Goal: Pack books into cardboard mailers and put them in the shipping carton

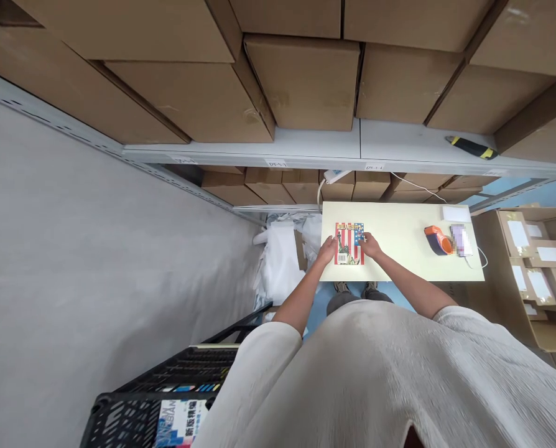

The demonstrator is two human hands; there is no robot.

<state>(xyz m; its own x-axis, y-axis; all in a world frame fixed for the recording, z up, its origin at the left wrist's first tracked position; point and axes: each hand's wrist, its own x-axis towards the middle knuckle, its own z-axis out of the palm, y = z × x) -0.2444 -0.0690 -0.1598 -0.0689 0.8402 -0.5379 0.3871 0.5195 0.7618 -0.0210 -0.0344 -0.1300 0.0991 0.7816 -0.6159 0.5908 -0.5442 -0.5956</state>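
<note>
A book with a red, white and blue flag cover (349,244) is held over the left part of a pale yellow table (399,270). My left hand (327,249) grips its left edge, and my right hand (370,245) has hold of the right edge, with fingers reaching onto the cover. A barcode shows near the cover's lower left. Further right on the tabletop lie an orange and dark tape dispenser (438,241), a phone-like item (461,241) with a cable, and a white box (456,214).
Shelves (315,144) full of cardboard boxes (303,84) rise beyond the table, with a yellow-black cutter (472,147) on one. An open carton (497,267) of small boxes stands right. Black crates (133,398) with books are lower left, white packing material (280,261) left.
</note>
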